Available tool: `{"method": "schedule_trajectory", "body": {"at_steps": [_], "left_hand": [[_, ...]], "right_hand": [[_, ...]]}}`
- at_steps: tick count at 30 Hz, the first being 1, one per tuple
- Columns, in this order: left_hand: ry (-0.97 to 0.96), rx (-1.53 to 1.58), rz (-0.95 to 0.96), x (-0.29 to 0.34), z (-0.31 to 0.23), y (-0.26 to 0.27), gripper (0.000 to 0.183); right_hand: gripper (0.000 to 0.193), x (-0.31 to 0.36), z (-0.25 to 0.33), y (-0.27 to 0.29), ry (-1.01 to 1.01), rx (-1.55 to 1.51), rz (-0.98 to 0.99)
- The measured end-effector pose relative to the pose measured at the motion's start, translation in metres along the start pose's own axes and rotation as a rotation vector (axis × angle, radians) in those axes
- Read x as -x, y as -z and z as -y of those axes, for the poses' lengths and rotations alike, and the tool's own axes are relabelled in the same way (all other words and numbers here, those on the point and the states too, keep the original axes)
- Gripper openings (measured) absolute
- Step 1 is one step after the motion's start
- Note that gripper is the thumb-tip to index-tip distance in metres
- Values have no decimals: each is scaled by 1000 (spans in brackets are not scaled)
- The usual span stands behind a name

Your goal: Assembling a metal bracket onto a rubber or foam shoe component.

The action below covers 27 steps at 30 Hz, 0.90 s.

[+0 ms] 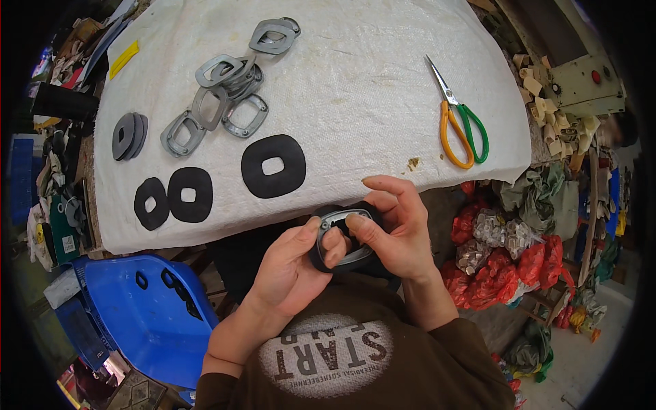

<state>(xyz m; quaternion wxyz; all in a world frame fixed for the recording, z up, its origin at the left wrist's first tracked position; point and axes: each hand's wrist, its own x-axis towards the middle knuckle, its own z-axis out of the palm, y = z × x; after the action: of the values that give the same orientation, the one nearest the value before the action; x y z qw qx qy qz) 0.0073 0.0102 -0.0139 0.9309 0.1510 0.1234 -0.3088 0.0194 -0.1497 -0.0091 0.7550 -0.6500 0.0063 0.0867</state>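
Observation:
Between my two hands, just off the table's near edge, is a rounded-square grey metal frame (357, 258) with a black soft ring around it. My left hand (290, 263) grips its left side, with fingertips showing through the opening. My right hand (402, 229) holds the right side, thumb pressed on the rim and index finger raised. On the table lie several flat black rings with square holes, the nearest a large black ring (290, 171). Behind them is a loose pile of grey metal frames (209, 107). A small stack of dark grey pads (125, 140) sits at the left.
Scissors (454, 130) with orange and green handles lie open on the white-covered table (355, 89). A yellow strip (124, 59) is at the far left. Below left stands a blue tub (147, 321) with black rings inside. Red bags (488, 280) of parts crowd the right side.

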Motion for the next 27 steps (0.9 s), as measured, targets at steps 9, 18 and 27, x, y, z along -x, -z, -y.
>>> {"method": "schedule_trajectory", "body": {"at_steps": [9,18,27], "left_hand": [[80,215,-7,-1,-1,1,22],[-51,-363,-117,8,-7,-17,28],[-197,-980,-340,4,-1,-2,15]], "right_hand": [[43,3,-10,-2,59,7,-26],[41,-1,0,0,74,64,-8],[44,0,-4,-5,23,47,-64]]}}
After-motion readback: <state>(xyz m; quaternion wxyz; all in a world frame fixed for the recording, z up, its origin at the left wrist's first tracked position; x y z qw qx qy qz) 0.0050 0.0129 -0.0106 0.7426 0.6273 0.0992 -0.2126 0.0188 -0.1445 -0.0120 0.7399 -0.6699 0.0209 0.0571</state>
